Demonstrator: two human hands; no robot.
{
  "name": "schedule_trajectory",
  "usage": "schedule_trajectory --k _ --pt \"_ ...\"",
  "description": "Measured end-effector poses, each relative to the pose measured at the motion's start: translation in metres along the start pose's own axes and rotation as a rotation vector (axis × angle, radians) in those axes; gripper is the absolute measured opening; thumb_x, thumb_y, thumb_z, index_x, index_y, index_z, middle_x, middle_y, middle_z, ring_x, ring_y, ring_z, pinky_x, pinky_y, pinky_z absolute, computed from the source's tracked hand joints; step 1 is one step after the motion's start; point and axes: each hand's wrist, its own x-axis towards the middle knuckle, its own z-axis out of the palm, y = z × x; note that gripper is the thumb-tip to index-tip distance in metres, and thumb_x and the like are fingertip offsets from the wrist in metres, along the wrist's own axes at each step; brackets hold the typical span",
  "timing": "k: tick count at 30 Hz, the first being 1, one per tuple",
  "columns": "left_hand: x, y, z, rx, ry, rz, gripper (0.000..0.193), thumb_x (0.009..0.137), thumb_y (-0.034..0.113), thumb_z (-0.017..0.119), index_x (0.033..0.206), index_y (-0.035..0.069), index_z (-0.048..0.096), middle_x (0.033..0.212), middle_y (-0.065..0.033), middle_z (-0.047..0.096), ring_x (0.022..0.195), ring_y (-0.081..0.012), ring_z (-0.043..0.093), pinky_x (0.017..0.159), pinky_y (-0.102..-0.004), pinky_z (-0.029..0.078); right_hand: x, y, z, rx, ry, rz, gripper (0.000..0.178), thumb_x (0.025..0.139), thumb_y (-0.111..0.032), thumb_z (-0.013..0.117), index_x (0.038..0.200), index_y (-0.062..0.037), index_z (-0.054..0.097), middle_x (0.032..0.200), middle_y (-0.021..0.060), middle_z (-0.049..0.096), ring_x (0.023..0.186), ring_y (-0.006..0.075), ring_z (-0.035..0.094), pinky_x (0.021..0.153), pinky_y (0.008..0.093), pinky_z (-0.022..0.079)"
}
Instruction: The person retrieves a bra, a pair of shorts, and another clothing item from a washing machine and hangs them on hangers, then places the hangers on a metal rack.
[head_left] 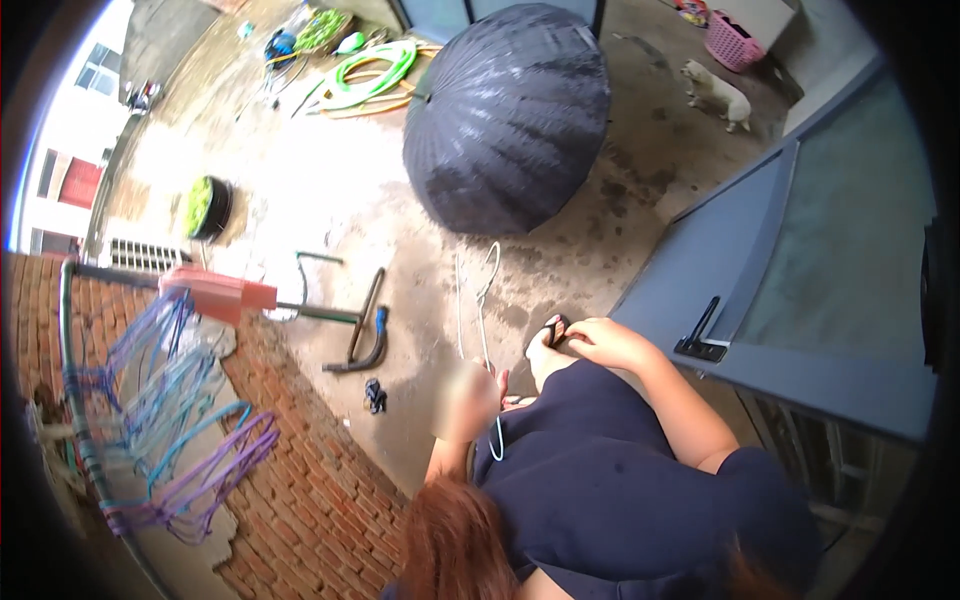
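My left hand (466,400) is blurred and raised in front of me, closed around a thin white clothes hanger (483,300) whose wire loops stretch up over the concrete floor. My right hand (605,342) rests with curled fingers at the hem of my navy garment (610,470), right beside my foot in a black sandal (551,331). Whether its fingers pinch the fabric is unclear.
An open black umbrella (508,115) lies on the wet concrete ahead, with a green hose (372,72) beyond it. A white dog (718,92) stands by a pink basket (734,42). Left is a brick wall (300,470) and a rack of purple and blue hangers (170,420). A grey door (800,300) stands at right.
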Motion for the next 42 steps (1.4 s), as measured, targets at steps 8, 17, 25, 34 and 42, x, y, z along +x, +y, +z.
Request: schedule_trajectory --k 8,17,25,34,42 --pt "0.179 0.074 0.055 -0.206 -0.450 0.053 0.039 0.078 0.033 0.068 0.070 0.003 0.044 0.052 -0.0130 0.044 0.048 -0.0260 0.043 0.048 -0.0350 0.036 -0.042 0.069 -0.077 0.358 0.640 0.291 0.023 0.085 -0.016 0.055 0.102 -0.0001 0.059 0.087 0.0131 0.064 0.078 0.0178 0.061 0.070 0.0285 0.048" --pt "0.290 0.152 0.164 -0.433 -0.716 0.321 0.026 0.094 0.023 0.040 0.077 0.004 0.042 0.057 -0.0143 0.049 0.056 -0.0357 0.051 0.051 -0.0413 0.038 -0.110 0.114 -0.091 0.942 0.695 0.284 0.030 0.091 -0.015 0.050 0.115 0.0022 0.052 0.096 0.0106 0.061 0.081 0.0132 0.059 0.075 0.0253 0.048" --pt "0.410 0.228 0.259 -0.745 -0.814 0.301 0.022 0.095 0.018 0.042 0.079 0.003 0.043 0.060 -0.0046 0.049 0.053 -0.0146 0.047 0.050 -0.0292 0.039 -0.037 0.121 -0.227 1.135 0.693 -0.020 0.059 0.092 -0.020 0.050 0.140 -0.0046 0.019 0.125 0.0137 0.044 0.103 0.0188 0.054 0.089 0.0302 0.043" --pt "0.583 0.293 0.309 -0.752 -0.755 0.228 0.017 0.086 0.017 0.058 0.081 0.001 0.053 0.067 -0.0072 0.051 0.059 -0.0134 0.049 0.054 -0.0261 0.041 0.069 0.194 -0.444 0.945 0.657 -0.085 0.050 0.087 -0.008 0.055 0.130 -0.0024 0.031 0.102 0.0054 0.052 0.085 0.0119 0.054 0.073 0.0239 0.046" --pt "0.743 0.345 0.382 -0.568 -0.628 0.304 0.014 0.083 0.012 0.061 0.080 -0.001 0.055 0.068 -0.0082 0.048 0.062 -0.0185 0.045 0.057 -0.0285 0.038 0.132 0.290 -0.600 1.318 0.605 0.086 0.012 0.092 -0.020 0.047 0.094 -0.0089 0.050 0.062 -0.0031 0.045 0.044 0.0037 0.036 0.039 0.0199 0.027"
